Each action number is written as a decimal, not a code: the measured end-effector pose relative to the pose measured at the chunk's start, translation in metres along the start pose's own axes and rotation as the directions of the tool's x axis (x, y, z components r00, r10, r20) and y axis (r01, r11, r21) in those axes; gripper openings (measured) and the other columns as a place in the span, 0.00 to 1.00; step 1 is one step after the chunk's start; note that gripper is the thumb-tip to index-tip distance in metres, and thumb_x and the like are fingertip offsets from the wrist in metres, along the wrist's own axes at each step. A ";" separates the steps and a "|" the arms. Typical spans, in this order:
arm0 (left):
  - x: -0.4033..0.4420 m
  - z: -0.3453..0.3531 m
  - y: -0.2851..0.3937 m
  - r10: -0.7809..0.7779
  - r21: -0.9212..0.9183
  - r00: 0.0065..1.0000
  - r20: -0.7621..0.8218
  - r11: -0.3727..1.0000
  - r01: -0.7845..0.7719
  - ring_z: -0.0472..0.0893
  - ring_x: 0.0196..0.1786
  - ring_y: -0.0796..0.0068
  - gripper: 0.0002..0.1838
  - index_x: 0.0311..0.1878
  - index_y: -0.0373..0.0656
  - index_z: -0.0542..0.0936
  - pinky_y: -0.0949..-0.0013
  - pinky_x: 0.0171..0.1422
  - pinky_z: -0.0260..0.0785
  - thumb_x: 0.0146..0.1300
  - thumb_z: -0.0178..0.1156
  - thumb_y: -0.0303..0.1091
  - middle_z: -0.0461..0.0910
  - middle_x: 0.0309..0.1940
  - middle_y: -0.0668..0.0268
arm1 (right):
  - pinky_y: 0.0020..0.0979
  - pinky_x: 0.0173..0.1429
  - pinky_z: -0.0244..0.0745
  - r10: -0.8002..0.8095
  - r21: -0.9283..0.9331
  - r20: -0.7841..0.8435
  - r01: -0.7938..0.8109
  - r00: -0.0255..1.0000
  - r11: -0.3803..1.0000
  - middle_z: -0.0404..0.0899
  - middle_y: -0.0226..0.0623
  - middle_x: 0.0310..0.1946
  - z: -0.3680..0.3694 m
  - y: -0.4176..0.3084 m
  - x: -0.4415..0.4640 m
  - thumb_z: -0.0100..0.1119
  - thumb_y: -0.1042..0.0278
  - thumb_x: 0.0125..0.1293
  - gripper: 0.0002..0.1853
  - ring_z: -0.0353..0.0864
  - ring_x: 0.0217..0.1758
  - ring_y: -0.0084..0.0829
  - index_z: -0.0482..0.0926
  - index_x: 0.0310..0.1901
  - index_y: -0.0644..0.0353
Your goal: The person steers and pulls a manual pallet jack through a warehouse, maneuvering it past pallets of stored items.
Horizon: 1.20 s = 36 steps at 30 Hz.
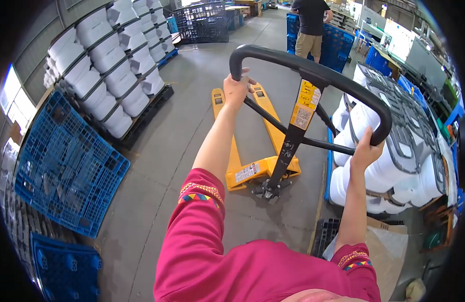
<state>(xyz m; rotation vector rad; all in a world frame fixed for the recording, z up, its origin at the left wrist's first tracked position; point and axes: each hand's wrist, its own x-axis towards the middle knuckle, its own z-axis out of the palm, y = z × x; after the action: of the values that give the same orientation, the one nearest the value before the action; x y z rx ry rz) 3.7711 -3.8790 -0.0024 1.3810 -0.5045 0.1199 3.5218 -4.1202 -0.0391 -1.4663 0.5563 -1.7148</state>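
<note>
Both of my hands are on the black loop handle (313, 65) of a yellow pallet jack (260, 170). My left hand (237, 90) is wrapped round the handle's left side. On the lower right side of the loop, my right hand (366, 149) is closed round the bar. A yellow label with a code square (305, 103) sits on the handle's shaft. The jack's two forks (272, 123) point away from me over the grey floor, with no load on them.
Wrapped stacks of white drums (109, 70) stand on pallets at the left; more white drums (388, 161) are close on the right. Blue pallets (66, 161) lean at the left. Ahead, a person in a dark shirt (311, 25) stands beside blue pallets (338, 46).
</note>
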 end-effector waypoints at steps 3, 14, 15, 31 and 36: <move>0.059 0.050 -0.046 -0.054 -0.019 0.998 0.032 0.998 0.055 0.77 0.19 0.77 0.17 0.48 0.34 0.74 0.76 0.24 0.67 0.54 0.49 0.24 0.80 0.24 0.61 | 0.30 0.44 0.70 -0.048 -0.107 -0.062 0.041 0.997 0.993 0.79 0.38 0.34 0.049 0.073 0.058 0.58 0.66 0.59 0.15 0.77 0.36 0.31 0.76 0.42 0.70; 0.254 0.170 -0.164 -0.061 0.029 0.993 -0.104 0.998 0.064 0.74 0.17 0.78 0.17 0.49 0.32 0.73 0.76 0.25 0.70 0.55 0.49 0.23 0.80 0.26 0.57 | 0.39 0.42 0.71 0.010 -0.286 -0.024 -0.016 1.000 0.958 0.80 0.46 0.31 0.240 0.308 0.233 0.61 0.56 0.54 0.20 0.79 0.34 0.42 0.77 0.35 0.71; 0.271 0.178 -0.174 -0.050 0.035 0.991 -0.124 0.998 0.055 0.74 0.17 0.78 0.17 0.49 0.32 0.73 0.76 0.25 0.70 0.55 0.49 0.23 0.80 0.26 0.57 | 0.39 0.42 0.71 0.014 -0.325 -0.015 -0.018 1.000 0.946 0.80 0.47 0.31 0.258 0.320 0.243 0.60 0.56 0.54 0.20 0.79 0.35 0.43 0.77 0.36 0.70; 0.597 0.240 -0.357 0.089 0.095 0.936 -0.341 0.994 -0.060 0.79 0.19 0.76 0.10 0.43 0.35 0.76 0.75 0.22 0.69 0.60 0.50 0.26 0.80 0.23 0.63 | 0.38 0.45 0.72 -0.022 -0.214 0.031 0.028 0.999 0.977 0.80 0.49 0.36 0.605 0.567 0.376 0.62 0.54 0.54 0.23 0.80 0.39 0.42 0.78 0.38 0.72; 0.668 0.257 -0.363 0.010 0.028 0.959 -0.284 1.000 -0.002 0.79 0.19 0.76 0.13 0.47 0.35 0.74 0.76 0.22 0.69 0.59 0.51 0.25 0.80 0.24 0.62 | 0.37 0.47 0.71 0.058 -0.179 0.074 -0.044 0.996 0.983 0.81 0.46 0.37 0.683 0.587 0.423 0.61 0.56 0.56 0.22 0.80 0.40 0.40 0.77 0.40 0.72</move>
<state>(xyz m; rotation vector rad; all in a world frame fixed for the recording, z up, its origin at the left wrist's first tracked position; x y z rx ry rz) 4.4293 -4.3375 -0.0320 1.3612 -0.2675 0.3261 4.3379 -4.6891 -0.0671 -1.6225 0.7126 -1.5938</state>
